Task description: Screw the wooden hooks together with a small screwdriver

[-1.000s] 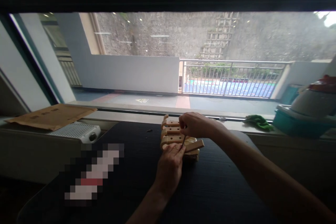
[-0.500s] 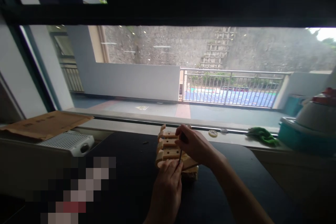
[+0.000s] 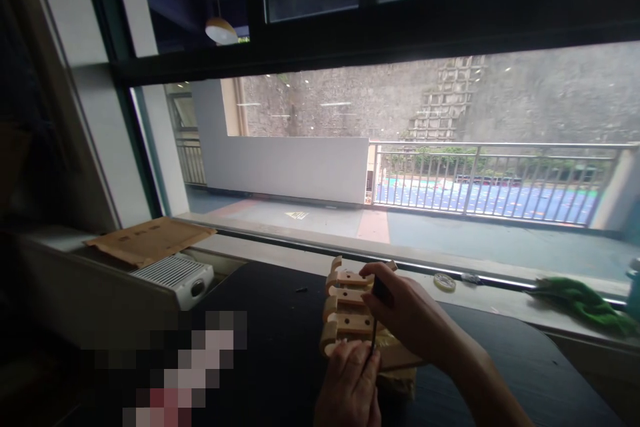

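In front of me on the dark table is a pale wooden rack [image 3: 356, 323] with curved end pieces on its left and crossbars with dark round holes. My right hand [image 3: 417, 317] is closed round the dark handle of a screwdriver [image 3: 374, 332], its thin shaft pointing down. The tip is hidden by the fingers of my left hand [image 3: 349, 377], which are bent over the near end of the rack beside the shaft. A block-like piece [image 3: 400, 383] lies under the rack's near right side; its kind is unclear.
A roll of tape [image 3: 444, 282] and a green cloth [image 3: 583, 303] lie along the window sill. To the left, a brown paper envelope [image 3: 150, 240] rests partly over a white slotted unit [image 3: 175, 277]. A small dark bit [image 3: 301, 289] is on the dark table [image 3: 270, 327].
My view has tilted and shifted, so the scene sits lower and further right. Both hands keep their places at the rack and screwdriver.
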The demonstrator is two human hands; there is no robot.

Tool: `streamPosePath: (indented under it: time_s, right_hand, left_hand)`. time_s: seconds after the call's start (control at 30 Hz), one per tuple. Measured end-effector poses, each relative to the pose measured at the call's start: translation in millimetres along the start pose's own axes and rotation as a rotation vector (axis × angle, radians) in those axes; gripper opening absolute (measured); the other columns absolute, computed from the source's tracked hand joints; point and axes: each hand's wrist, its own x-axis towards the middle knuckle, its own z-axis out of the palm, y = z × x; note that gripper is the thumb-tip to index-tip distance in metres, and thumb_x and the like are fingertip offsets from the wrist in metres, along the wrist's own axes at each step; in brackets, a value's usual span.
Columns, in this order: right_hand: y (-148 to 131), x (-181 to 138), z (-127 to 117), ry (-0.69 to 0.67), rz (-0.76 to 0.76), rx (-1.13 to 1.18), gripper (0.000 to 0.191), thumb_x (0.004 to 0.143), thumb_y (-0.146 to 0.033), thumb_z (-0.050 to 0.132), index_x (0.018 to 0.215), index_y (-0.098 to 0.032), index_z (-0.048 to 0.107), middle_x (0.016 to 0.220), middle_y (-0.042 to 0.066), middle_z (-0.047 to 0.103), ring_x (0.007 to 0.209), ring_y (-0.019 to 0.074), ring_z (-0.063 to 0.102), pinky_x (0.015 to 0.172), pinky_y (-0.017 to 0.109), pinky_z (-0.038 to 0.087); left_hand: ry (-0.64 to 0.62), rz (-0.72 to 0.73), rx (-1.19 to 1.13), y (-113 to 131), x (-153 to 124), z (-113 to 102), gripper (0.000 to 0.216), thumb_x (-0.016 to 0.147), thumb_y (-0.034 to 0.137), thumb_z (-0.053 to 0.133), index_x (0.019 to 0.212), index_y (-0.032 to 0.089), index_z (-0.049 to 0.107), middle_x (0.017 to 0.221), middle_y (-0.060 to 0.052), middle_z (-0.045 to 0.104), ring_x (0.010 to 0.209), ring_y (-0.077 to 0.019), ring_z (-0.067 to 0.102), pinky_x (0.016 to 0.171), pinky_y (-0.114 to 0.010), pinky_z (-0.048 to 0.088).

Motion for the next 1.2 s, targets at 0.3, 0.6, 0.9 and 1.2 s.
streamPosePath:
  time_s: [0.3,0.6,0.9,1.2]
  right_hand:
    - [-4,-9,-8,-0.025,-0.004,0.117,0.018,0.084,-0.026,0.051,0.101,-0.026,0.055,0.068,-0.004,0.057,0.06,0.0115,0.049,0.053,0.022,0.036]
    - [-4,-8,-9,-0.038,-0.001,0.119,0.028,0.083,-0.024,0.052,0.11,-0.028,0.055,0.077,-0.003,0.062,0.063,0.0116,0.053,0.06,0.024,0.041]
    - [2,-3,-4,0.047,0.037,0.049,0.015,0.081,-0.034,0.055,0.089,-0.022,0.058,0.064,-0.004,0.056,0.056,0.0112,0.046,0.051,0.023,0.038]
    - [-5,-8,-8,0.0,0.008,0.087,0.025,0.081,-0.027,0.053,0.106,-0.026,0.058,0.068,-0.002,0.06,0.058,0.0122,0.053,0.055,0.024,0.043]
  left_hand:
    - [0.113,-0.035,-0.001,2,-7,13,0.041,0.071,0.004,0.04,0.105,0.014,0.061,0.097,-0.009,0.069,0.095,-0.0218,0.062,0.085,-0.035,0.051]
    - [0.13,-0.079,-0.041,5,-10,20,0.043,0.07,0.004,0.039,0.106,0.013,0.06,0.098,-0.01,0.068,0.095,-0.0229,0.061,0.084,-0.039,0.052]
    - [-0.005,-0.027,-0.02,2,0,-2,0.042,0.069,0.004,0.045,0.108,0.012,0.06,0.101,-0.01,0.069,0.097,-0.0226,0.062,0.084,-0.036,0.054]
    - [0.115,-0.095,-0.066,6,-7,11,0.042,0.071,0.005,0.04,0.108,0.013,0.06,0.101,-0.01,0.067,0.098,-0.0232,0.06,0.086,-0.039,0.052]
